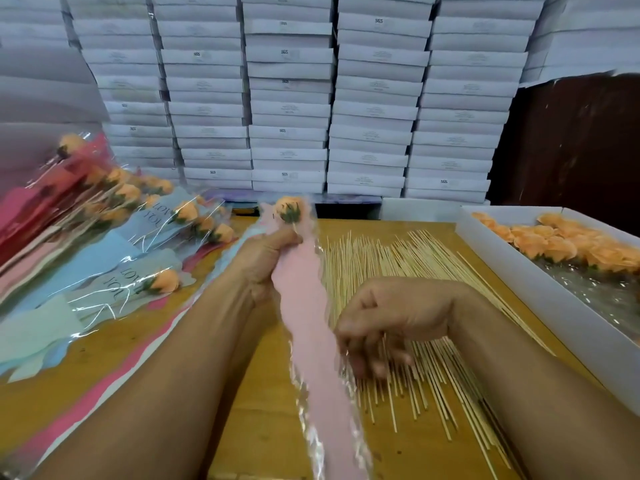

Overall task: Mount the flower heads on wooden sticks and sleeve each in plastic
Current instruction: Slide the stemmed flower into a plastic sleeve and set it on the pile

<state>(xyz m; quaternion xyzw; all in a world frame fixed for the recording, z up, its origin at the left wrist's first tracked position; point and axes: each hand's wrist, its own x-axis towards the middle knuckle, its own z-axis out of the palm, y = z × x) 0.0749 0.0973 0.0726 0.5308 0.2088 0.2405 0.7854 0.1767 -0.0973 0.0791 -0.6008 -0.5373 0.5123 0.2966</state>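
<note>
at the bottom centre of the frame the tail of a long pink-backed clear plastic sleeve [311, 341] runs up the wooden table [263, 427] toward the middle. the right hand [391, 323], right of centre, hangs over a loose spread of thin pale wooden sticks [408, 271], its fingers curled downward beside the sleeve's edge; blur hides whether they pinch the plastic or a stick, so i cannot tell. the left hand [273, 261], at centre, grips the upper part of the sleeve, thumb pressed across it. just above that thumb a peach fabric flower head with a green base [289, 207] sits on a stick inside the sleeve's open top. at the left of the frame lies a pile of finished sleeved flowers in blue, pink and red wrappers [114, 237]. at the right edge a shallow white box [554, 306] holds loose peach flower heads [561, 244]. across the top, stacked white flat cartons [291, 98] fill the background.
</note>
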